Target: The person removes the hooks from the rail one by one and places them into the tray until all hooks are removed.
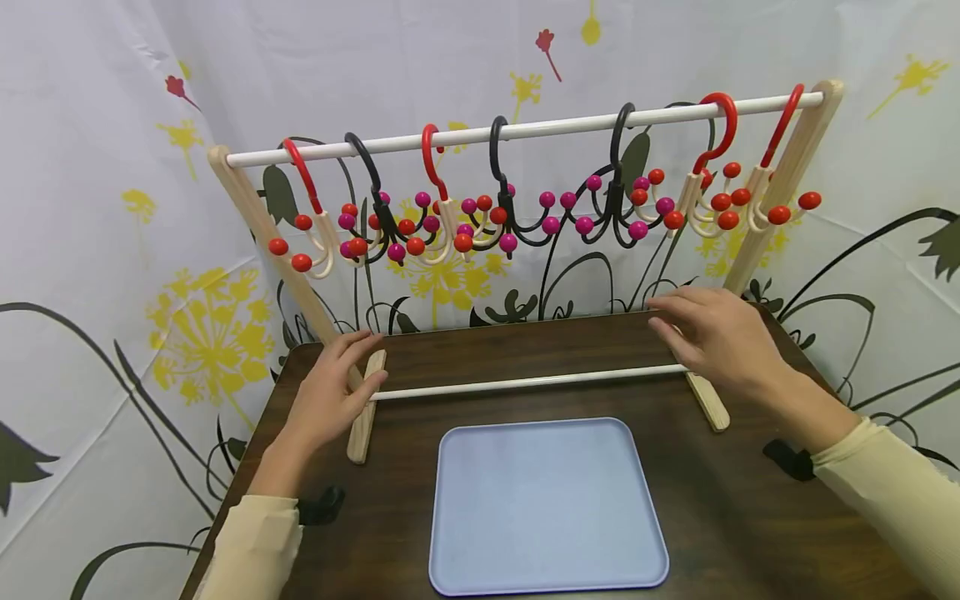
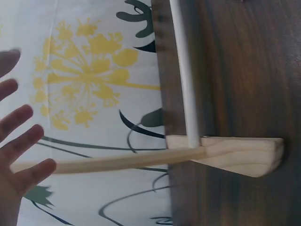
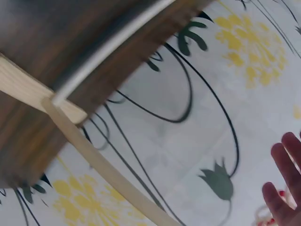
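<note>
Both hands are raised in the head view and hold nothing. Near the left foot of a wooden rack [image 1: 270, 233], my left hand [image 1: 326, 400] has its fingers spread and relaxed. Over by the right foot, my right hand [image 1: 716, 337] reaches inward with loosely extended fingers, overlapping the base of the upright. From the rack's white top bar [image 1: 558, 127] hang several multi-prong hooks. Some have a red hook [image 1: 302, 177] on cream prongs with red balls; others are black hooks [image 1: 495, 150] with magenta balls. The wrist views show open fingers [image 2: 35, 174] and fingertips [image 3: 268, 190] apart from the wood.
A light blue tray [image 1: 543, 508] lies on the dark wooden table [image 1: 750, 517], in front of the rack. A white lower bar [image 1: 525, 382] joins the two wooden feet [image 1: 360, 437]. Behind stands a white curtain [image 1: 112, 275] with a plant print.
</note>
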`<state>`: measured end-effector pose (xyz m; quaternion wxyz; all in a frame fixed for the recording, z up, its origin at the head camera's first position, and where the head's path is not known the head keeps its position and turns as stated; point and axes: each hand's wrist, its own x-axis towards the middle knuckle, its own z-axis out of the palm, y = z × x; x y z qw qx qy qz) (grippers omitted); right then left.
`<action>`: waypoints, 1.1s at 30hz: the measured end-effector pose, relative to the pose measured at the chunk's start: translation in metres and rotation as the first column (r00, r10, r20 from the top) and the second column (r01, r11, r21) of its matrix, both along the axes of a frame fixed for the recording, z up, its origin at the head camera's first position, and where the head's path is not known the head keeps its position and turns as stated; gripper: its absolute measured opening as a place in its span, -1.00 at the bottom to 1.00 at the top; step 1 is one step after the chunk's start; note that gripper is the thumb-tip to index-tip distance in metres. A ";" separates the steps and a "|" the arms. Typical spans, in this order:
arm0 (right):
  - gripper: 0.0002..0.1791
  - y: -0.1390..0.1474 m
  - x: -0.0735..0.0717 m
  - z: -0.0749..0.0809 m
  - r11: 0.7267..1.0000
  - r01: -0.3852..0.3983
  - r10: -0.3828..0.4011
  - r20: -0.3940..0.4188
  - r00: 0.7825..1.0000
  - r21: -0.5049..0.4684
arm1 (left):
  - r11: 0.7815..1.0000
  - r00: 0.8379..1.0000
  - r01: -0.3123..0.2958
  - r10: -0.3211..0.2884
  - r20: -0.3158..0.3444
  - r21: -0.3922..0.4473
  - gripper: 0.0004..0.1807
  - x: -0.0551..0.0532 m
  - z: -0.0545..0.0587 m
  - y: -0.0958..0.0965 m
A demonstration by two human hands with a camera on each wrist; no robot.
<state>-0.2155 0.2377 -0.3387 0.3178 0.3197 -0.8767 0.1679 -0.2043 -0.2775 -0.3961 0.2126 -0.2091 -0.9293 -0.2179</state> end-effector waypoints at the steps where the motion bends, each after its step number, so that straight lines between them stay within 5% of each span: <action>1: -0.70 0.001 0.000 0.006 0.999 -0.013 0.012 -0.037 0.999 -0.029 | 0.999 0.999 -0.020 0.021 -0.025 0.027 -0.44 0.000 -0.002 -0.002; 5: -0.74 0.005 0.001 0.033 0.993 -0.043 0.025 -0.157 0.987 -0.111 | 0.982 0.986 -0.096 0.117 -0.123 0.160 -0.58 -0.003 -0.009 -0.010; 9: -0.74 0.013 0.001 0.060 0.983 -0.002 -0.038 -0.214 0.976 -0.181 | 0.936 0.958 -0.183 0.238 -0.161 0.300 -0.69 -0.009 -0.015 -0.016; 17: -0.59 0.028 -0.008 0.090 0.894 0.229 -0.288 -0.102 0.952 -0.384 | 0.838 0.892 -0.372 0.442 -0.096 0.399 -0.67 -0.018 -0.028 -0.017; 21: -0.52 0.033 -0.016 0.099 0.851 0.333 -0.347 0.040 0.937 -0.406 | 0.794 0.892 -0.406 0.453 0.006 0.452 -0.57 -0.022 -0.035 -0.016; 26: -0.49 0.037 -0.026 0.106 0.802 0.443 -0.386 0.218 0.896 -0.400 | 0.775 0.907 -0.403 0.407 0.103 0.487 -0.51 -0.028 -0.047 -0.016; 33: -0.44 0.037 -0.036 0.113 0.771 0.523 -0.414 0.339 0.845 -0.363 | 0.765 0.909 -0.393 0.408 0.088 0.510 -0.59 -0.035 -0.064 -0.019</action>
